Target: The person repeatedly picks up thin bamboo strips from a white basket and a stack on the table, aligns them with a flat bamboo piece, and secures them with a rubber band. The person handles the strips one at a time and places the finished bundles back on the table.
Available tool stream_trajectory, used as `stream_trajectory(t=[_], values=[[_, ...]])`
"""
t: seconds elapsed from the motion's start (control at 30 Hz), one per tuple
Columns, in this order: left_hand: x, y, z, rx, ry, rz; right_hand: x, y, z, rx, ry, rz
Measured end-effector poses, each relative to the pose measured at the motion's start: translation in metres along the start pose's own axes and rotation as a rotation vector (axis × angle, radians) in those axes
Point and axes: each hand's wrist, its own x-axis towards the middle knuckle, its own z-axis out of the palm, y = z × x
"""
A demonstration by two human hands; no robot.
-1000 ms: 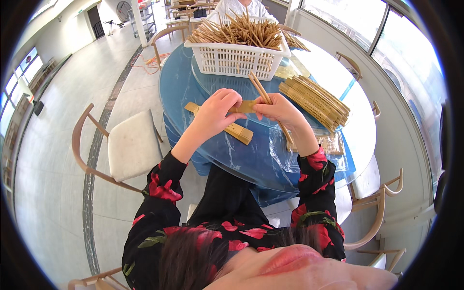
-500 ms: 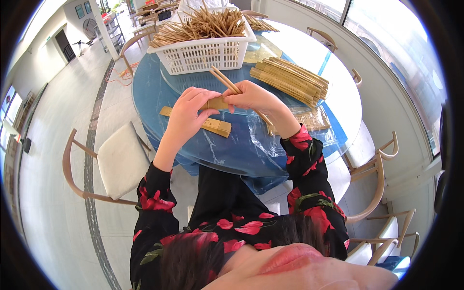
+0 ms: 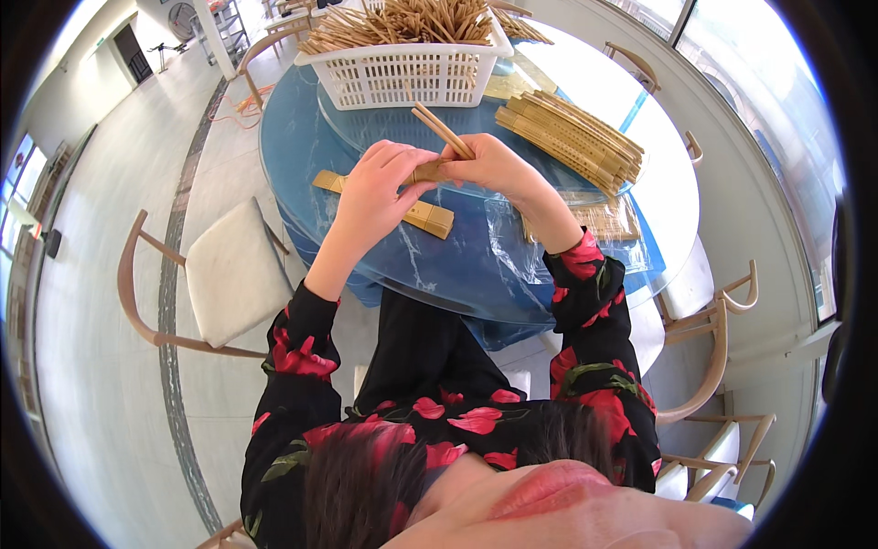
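My left hand is closed on a brown paper chopstick sleeve, held just above the blue-covered table. My right hand grips a pair of wooden chopsticks, which slant up and to the left past its fingers. The right fingertips also meet the sleeve's right end. Whether the sleeve's mouth is spread cannot be made out. Beneath my left hand lies a small pile of flat brown sleeves, partly covered by the hand and wrist.
A white plastic basket heaped with loose chopsticks stands at the back. To its right lies a large stack of brown paper sleeves. Clear plastic wrapping is near my right forearm. Wooden chairs surround the round table.
The whole view has shifted, so the table sits higher and farther right. Both hands stay together at the sleeve, which now looks darker and more angled. The chopsticks remain in my right hand.
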Motion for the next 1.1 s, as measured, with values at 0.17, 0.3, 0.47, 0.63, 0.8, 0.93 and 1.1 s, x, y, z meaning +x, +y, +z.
stream_trajectory(t=[0.17, 0.3, 0.47, 0.63, 0.8, 0.93, 1.1], values=[[-0.002, -0.005, 0.008, 0.061, 0.005, 0.010, -0.004, 0.003, 0.009, -0.096, 0.104, -0.030], [-0.011, -0.014, 0.021, 0.051, -0.007, -0.003, -0.006, 0.011, 0.005, -0.119, 0.100, -0.002], [-0.015, -0.017, 0.046, -0.001, 0.010, -0.024, -0.013, 0.037, 0.000, -0.382, 0.225, 0.019], [-0.025, -0.027, 0.058, -0.022, 0.037, -0.126, -0.026, 0.019, 0.004, -0.881, 0.399, -0.115], [-0.031, -0.037, 0.056, -0.064, 0.039, -0.157, -0.042, 0.032, -0.007, -1.164, 0.499, -0.484], [-0.029, -0.039, 0.055, -0.072, -0.022, -0.146, -0.054, 0.041, -0.008, -1.229, 0.503, -0.451], [-0.027, -0.039, 0.052, -0.063, -0.042, -0.097, -0.055, 0.041, -0.011, -1.290, 0.495, -0.501]])
